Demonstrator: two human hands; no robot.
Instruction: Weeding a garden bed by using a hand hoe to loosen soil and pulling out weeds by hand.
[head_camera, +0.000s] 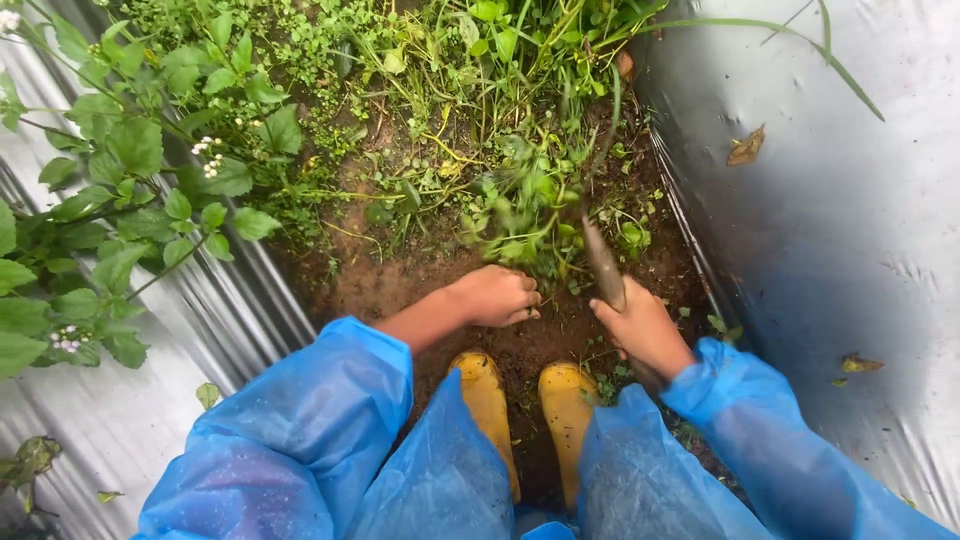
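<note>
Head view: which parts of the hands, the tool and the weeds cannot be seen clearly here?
- Tool: its working end is motion-blurred among the weeds; its shape is unclear.
- Right hand: its grip hides the handle.
- Left hand: fingertips are curled toward the soil, so any contents are hidden.

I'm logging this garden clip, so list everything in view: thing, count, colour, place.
weeds: many, green, on the soil strip ahead of the hands
leafy plants with small white flowers: several, green, left, over the plastic
soil: one strip, brown, centre
plastic mulch sheets: two, silver, left and right of the strip
dead leaves: a few, brown, on the right sheet
hand tool: one, dark, blurred, in the right hand
boots: two, yellow, bottom centre
raincoat sleeves: two, blue, bottom
left hand: on soil by weeds
right hand: gripping the tool
</note>
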